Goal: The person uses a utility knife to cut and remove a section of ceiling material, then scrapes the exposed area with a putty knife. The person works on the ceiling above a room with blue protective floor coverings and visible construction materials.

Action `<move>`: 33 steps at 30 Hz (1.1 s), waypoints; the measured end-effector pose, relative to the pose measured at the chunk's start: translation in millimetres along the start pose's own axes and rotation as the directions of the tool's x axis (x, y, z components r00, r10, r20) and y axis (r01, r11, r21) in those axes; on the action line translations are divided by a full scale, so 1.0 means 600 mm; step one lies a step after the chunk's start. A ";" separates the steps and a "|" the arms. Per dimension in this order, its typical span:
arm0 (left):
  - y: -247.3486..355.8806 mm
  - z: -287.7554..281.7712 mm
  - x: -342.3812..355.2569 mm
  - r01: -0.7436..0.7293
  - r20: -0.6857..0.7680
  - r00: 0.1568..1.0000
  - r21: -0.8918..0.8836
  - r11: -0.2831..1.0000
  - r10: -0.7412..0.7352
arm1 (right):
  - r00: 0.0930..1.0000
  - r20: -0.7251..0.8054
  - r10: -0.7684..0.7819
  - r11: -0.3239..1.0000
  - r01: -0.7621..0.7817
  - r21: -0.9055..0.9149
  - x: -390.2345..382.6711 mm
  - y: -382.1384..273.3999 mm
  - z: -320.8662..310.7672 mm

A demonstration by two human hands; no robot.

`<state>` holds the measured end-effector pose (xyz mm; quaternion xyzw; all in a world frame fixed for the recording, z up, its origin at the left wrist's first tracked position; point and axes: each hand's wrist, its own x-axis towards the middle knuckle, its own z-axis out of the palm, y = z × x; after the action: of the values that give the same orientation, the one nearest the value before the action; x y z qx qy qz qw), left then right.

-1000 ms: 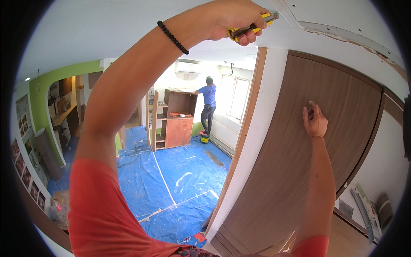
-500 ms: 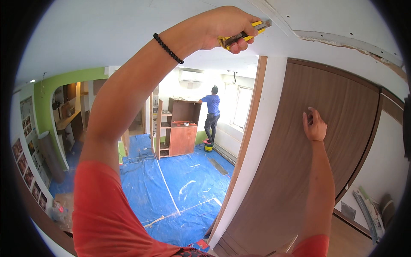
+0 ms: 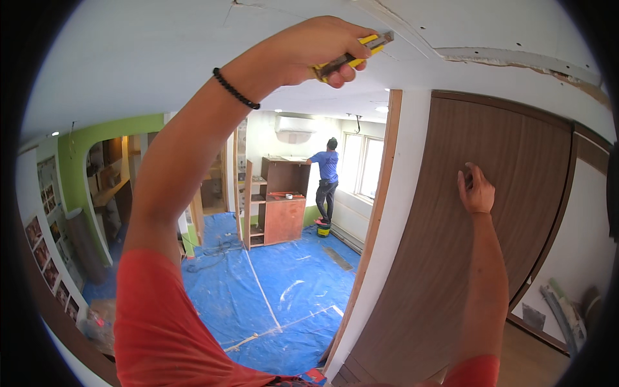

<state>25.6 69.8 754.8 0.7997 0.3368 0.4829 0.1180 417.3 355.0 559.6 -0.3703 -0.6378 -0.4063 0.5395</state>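
My left hand (image 3: 325, 48) is raised to the white ceiling (image 3: 161, 45), closed around a yellow and black utility knife (image 3: 345, 61). The knife's metal nose points up and right, close to a seam in the ceiling board; whether its tip touches the board I cannot tell. Lower at the right, my right hand (image 3: 478, 190) is in front of a brown wood-grain panel (image 3: 425, 258). Its fingers are loosely bent, with the thumb apart from them, and I see nothing held there. Whether the fingertips touch the panel is unclear.
A cut, ragged board edge (image 3: 516, 61) runs along the ceiling at the right. Beyond a wooden door frame (image 3: 380, 193), a person in a blue shirt (image 3: 327, 168) stands on a bucket (image 3: 324, 230) beside a brown cabinet (image 3: 284, 216). Blue sheeting (image 3: 258, 297) covers the floor.
My left hand and the knife have shifted left and slightly down in the picture. The far room also sits a little lower and further right. My right hand has hardly moved.
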 end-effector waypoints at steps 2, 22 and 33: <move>0.003 -0.004 -0.005 0.025 -0.010 1.000 0.017 1.000 -0.025 | 1.000 0.008 0.014 0.999 -0.014 0.043 0.000 -0.002 -0.001; 0.052 -0.054 -0.081 0.033 -0.035 0.999 0.124 0.992 -0.029 | 0.999 -0.002 0.045 0.996 -0.045 0.078 0.003 -0.005 0.000; 0.069 -0.086 -0.104 0.007 0.004 1.000 0.142 0.990 -0.008 | 0.999 0.006 0.042 0.998 -0.042 0.040 0.002 -0.001 0.001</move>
<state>-19.9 -9.0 758.9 0.8058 0.3729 0.4556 0.0634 416.4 355.3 560.7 -0.3738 -0.6393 -0.3809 0.5536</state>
